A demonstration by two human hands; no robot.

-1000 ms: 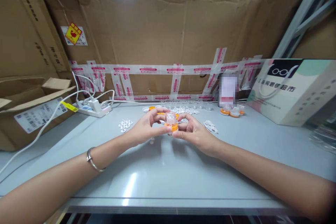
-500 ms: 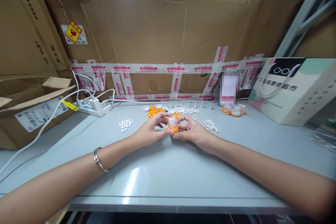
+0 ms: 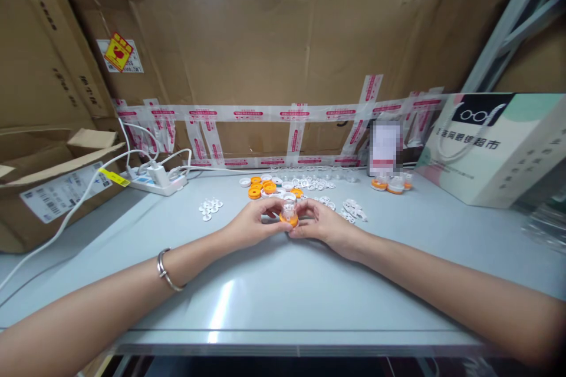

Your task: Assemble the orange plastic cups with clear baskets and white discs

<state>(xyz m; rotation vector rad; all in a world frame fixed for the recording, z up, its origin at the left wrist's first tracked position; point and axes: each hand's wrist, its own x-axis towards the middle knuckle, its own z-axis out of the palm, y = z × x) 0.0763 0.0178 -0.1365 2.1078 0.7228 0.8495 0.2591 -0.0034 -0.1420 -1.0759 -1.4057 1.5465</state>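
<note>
Left hand and right hand have lowered onto the tabletop, both pinching the clear orange-based cap between them, just short of the loose orange rings beyond.

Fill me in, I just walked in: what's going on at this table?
The person's left hand and right hand pinch one small clear plastic piece with an orange base, low at the grey table. Loose orange rings and white discs lie behind it; a few similar pieces stand farther right.
</note>
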